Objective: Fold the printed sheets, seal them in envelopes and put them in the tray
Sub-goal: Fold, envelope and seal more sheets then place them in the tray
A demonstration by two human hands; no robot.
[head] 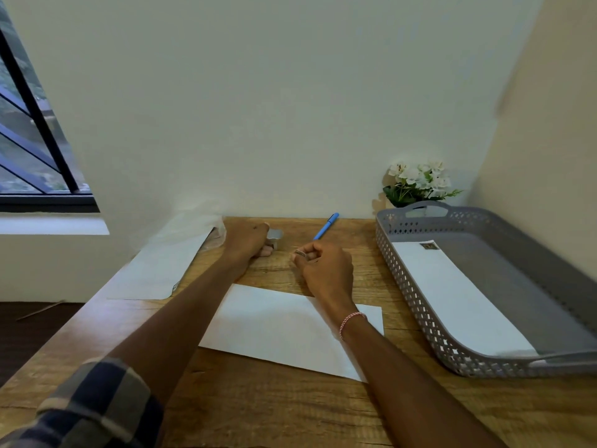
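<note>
Watching the head cam from my end. Both hands are working at the far side of the brown wood-grain table (258,409), a little apart from each other.

The left hand (247,242) is resting on the wood with its fingers curling round a small grey blocky object (275,235), which might be a tape or glue thing but is too small to call. The right hand (328,265) is hovering just beside it with fingers curled in and fingertips bunching together. I can't tell if it's pinching anything.

The bit I'm caring about is the long white paper envelope (274,324) (I'm reading it as an envelope, though it could be a folded sheet). It's lying flat on the near side of both hands, back toward the body. Its long axis is running left to right and dipping a bit nearer at the right end. The right forearm is crossing right over it, so the right hand is the nearer one and would be pulling back to reach it.

The grey perforated plastic tray (387,263) is sitting off to the right, close to the envelope's right end, with one white stamped envelope (452,292) already lying inside.

A blue plastic pen (326,226) is lying just beyond the hands, and a pale stack of sheets (168,263) is sitting at the left edge.
</note>
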